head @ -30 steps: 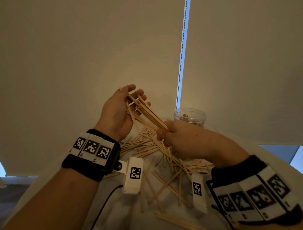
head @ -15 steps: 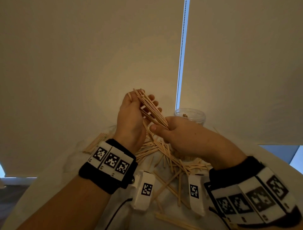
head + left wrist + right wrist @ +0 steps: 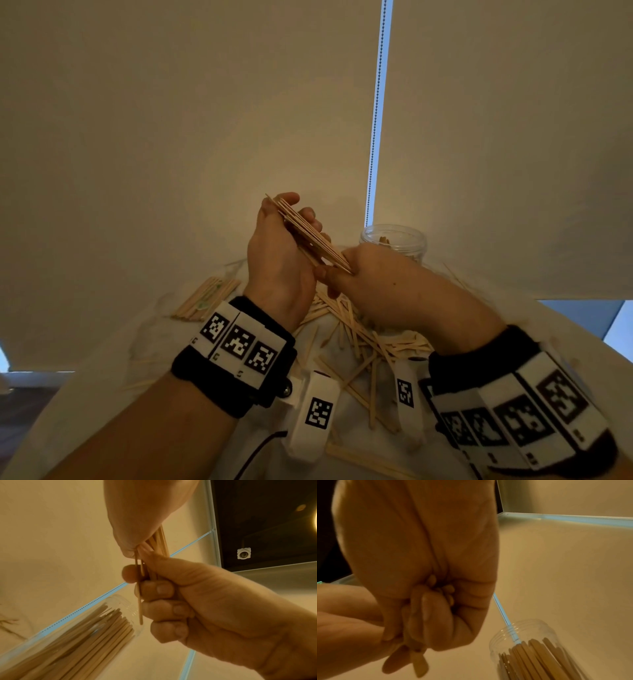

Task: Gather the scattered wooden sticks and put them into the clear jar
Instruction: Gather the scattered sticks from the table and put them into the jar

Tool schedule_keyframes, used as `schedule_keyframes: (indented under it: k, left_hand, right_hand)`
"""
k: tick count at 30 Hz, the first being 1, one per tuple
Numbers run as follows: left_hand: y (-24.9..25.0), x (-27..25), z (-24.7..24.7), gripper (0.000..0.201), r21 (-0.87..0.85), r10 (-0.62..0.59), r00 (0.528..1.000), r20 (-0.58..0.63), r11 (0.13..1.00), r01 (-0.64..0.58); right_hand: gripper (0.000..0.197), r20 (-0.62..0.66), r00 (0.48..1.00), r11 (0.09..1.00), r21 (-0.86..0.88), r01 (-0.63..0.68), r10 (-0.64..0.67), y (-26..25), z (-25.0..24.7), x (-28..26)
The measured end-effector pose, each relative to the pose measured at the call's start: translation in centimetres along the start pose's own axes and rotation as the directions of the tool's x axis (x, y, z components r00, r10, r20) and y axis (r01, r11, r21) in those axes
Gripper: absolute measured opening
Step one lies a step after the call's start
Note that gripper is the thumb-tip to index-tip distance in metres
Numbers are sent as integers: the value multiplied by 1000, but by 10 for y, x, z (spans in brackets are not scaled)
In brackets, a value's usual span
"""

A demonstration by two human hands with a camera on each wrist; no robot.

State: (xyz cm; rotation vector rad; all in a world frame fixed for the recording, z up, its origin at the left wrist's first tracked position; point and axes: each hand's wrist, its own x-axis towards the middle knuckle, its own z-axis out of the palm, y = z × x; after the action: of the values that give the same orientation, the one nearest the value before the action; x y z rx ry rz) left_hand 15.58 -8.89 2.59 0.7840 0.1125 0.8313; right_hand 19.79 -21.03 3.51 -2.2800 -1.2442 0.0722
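Both hands hold one bundle of wooden sticks (image 3: 310, 234) in the air above the table. My left hand (image 3: 277, 253) wraps its fingers round the upper end. My right hand (image 3: 373, 284) grips the lower end, its fingers curled round the sticks (image 3: 139, 601) in the left wrist view. The clear jar (image 3: 394, 236) stands upright just behind my right hand, with several sticks inside (image 3: 530, 653). Many loose sticks (image 3: 356, 329) lie scattered on the table under the hands.
A neater heap of sticks (image 3: 205, 298) lies at the table's far left. The table (image 3: 154, 359) is covered in white cloth. Pale roller blinds hang close behind, with a bead cord (image 3: 375, 113) just above the jar.
My left hand has shifted right and closed in on the sticks. The loose fan of sticks between the hands has been drawn into one tight bundle, and a heap at far left has come into view.
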Motion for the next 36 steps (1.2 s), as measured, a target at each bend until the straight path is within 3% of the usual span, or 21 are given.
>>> schedule_keyframes:
  k: [5, 9, 13, 15, 19, 23, 26, 29, 30, 32, 34, 36]
  left_hand:
    - [0, -3, 0, 25, -21, -23, 999, 27, 1000, 23]
    - [1, -4, -3, 26, 44, -44, 998, 33, 998, 43]
    - [15, 6, -11, 31, 94, -72, 997, 6, 993, 71]
    - [22, 13, -15, 35, 177, -94, 996, 8, 980, 91]
    - [23, 12, -13, 41, 355, -266, 959, 93, 909, 218]
    - [16, 6, -9, 27, 486, -174, 980, 93, 867, 108]
    - [13, 8, -11, 25, 584, -116, 989, 89, 811, 42]
    - [13, 15, -17, 29, 783, -61, 994, 91, 621, -33]
    - [14, 16, -18, 31, 811, -77, 994, 82, 585, -22]
    - [16, 11, -15, 40, 764, -224, 972, 76, 639, 87]
    - [17, 2, -9, 50, 698, -373, 921, 113, 689, 194]
    - [18, -4, -6, 54, 729, -437, 888, 142, 653, 204]
  right_hand:
    - [37, 21, 999, 999, 29, -41, 40, 6, -1, -1]
    - [31, 32, 997, 998, 13, -69, 69, 10, -6, -1]
    - [29, 122, 991, 997, 44, -67, 62, 15, -15, -6]
    - [24, 152, 986, 998, -22, -61, 64, 16, -16, -7]
    - [19, 214, 974, 991, -123, -45, 71, 15, -12, -6]
    - [30, 230, 971, 992, -123, -39, 66, 14, -9, -5]
    - [41, 119, 987, 988, -124, -93, 108, 16, -5, -1]
    - [42, 31, 993, 980, -168, -104, 111, 19, -4, 2]
    - [39, 14, 995, 979, -182, -97, 101, 19, -4, 2]
    - [30, -30, 997, 980, -184, -76, 72, 17, -4, 2]
    - [14, -87, 996, 983, -175, -46, 31, 14, -1, 2]
    - [22, -93, 995, 983, -182, -40, 23, 13, 1, 4]
